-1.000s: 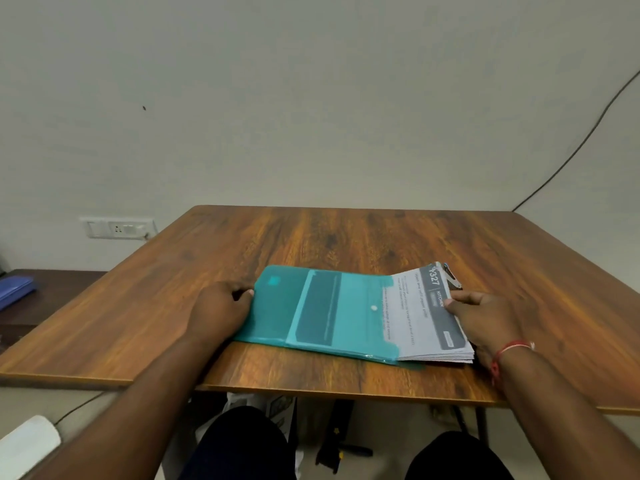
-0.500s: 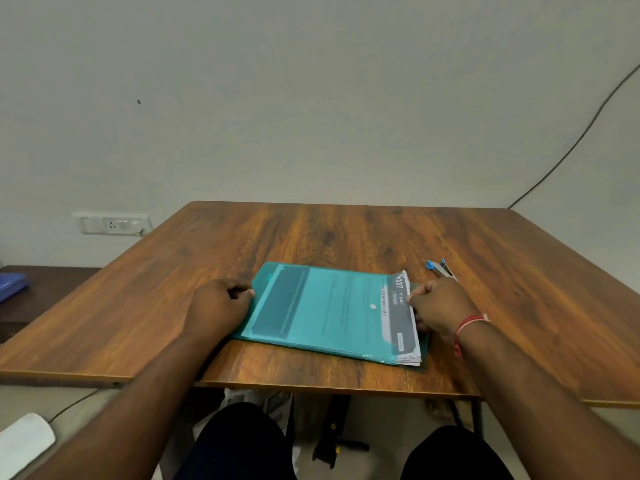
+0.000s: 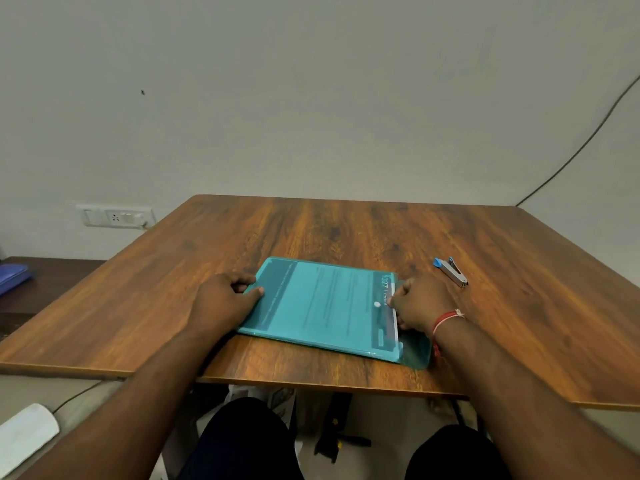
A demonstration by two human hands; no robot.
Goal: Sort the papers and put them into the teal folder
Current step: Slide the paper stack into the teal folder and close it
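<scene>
A translucent teal folder [image 3: 322, 306] lies flat on the wooden table [image 3: 346, 230], near its front edge. A stack of printed papers [image 3: 393, 318] sits inside it, with only a thin white strip showing at the folder's right opening. My left hand [image 3: 221, 303] grips the folder's left edge, thumb on top. My right hand [image 3: 420, 303] has curled fingers against the papers' right edge. The folder's flap [image 3: 417, 355] lies open on the table under my right wrist.
A small stapler [image 3: 452, 271] with a blue end lies on the table just beyond my right hand. A wall socket [image 3: 116, 216] and a low dark shelf with a blue object [image 3: 12, 277] are at the left. My knees show below the table's front edge.
My right hand has pushed the papers leftward into the folder, from well outside it to almost fully in. The stapler has come into sight. My left hand stayed on the folder's left edge.
</scene>
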